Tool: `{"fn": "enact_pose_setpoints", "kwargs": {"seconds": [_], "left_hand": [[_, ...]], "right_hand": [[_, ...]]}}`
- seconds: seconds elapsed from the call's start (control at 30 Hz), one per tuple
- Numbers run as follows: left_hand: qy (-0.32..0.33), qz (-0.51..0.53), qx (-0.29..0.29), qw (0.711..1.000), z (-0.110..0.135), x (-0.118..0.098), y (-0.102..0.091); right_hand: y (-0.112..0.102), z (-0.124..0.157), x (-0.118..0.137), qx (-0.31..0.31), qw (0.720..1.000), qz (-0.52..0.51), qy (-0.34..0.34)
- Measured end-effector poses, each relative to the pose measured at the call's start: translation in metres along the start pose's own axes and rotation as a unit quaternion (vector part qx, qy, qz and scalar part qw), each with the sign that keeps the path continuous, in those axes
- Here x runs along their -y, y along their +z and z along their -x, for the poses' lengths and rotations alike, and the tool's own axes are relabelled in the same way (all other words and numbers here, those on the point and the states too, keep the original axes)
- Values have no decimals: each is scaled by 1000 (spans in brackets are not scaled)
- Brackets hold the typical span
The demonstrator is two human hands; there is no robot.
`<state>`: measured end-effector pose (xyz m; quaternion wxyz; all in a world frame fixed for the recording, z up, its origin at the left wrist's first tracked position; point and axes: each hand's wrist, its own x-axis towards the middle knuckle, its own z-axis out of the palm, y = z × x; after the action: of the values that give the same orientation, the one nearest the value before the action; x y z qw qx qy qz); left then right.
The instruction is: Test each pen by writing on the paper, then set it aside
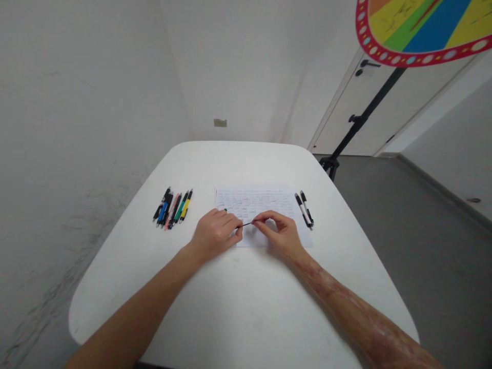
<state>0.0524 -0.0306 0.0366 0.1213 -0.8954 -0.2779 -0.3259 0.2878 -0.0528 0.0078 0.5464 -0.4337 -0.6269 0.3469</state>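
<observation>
While your left grip (216, 231) holds a thin dark rod (246, 224), your right grip (280, 232) pinches its tip over the paper (255, 197).

A thin, dark stick-like piece (246, 224), partly hidden, is held nearly level, slightly higher toward the right, just below the centre of the frame.
</observation>
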Motion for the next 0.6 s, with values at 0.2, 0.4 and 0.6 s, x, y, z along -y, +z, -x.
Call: {"fn": "enact_pose_setpoints", "kwargs": {"seconds": [0.2,0.4,0.6], "left_hand": [[8,7,-3,1000,-2,-3,-1],[7,25,-15,1000,-3,-4,-2],[8,30,-44,999,-2,-6,-1]], "right_hand": [[4,0,4,37,999,17,1],[2,0,3,52,999,-6,10],[-1,-1,0,57,998,-35,4]]}}
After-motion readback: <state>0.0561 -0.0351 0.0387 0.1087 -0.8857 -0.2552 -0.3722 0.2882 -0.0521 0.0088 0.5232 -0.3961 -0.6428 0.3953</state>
